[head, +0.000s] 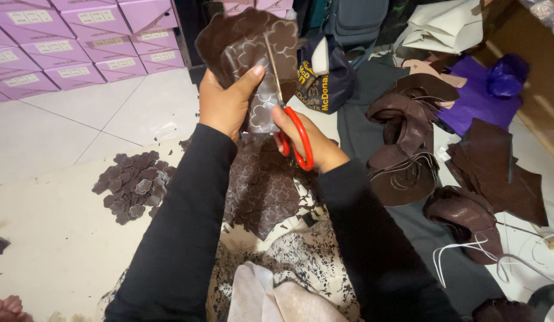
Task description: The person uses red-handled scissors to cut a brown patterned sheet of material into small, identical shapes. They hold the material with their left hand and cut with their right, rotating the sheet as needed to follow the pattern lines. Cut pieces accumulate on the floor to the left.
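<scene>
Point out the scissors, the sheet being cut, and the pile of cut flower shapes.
scissors (300,138): head view, on the red handle loop.
brown sheet (241,42): head view, on its upper part above the left hand.
pile of flower shapes (134,186): head view, pile's middle on the floor.

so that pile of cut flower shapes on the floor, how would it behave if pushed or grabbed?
The pile of cut shapes probably scatters rather than sliding as one: the pieces lie loose and overlapping. Each looks thin and flat, so likely light and hard to pinch off the floor. Probably floppy, like the brown sheet drooping in the left hand.
</scene>
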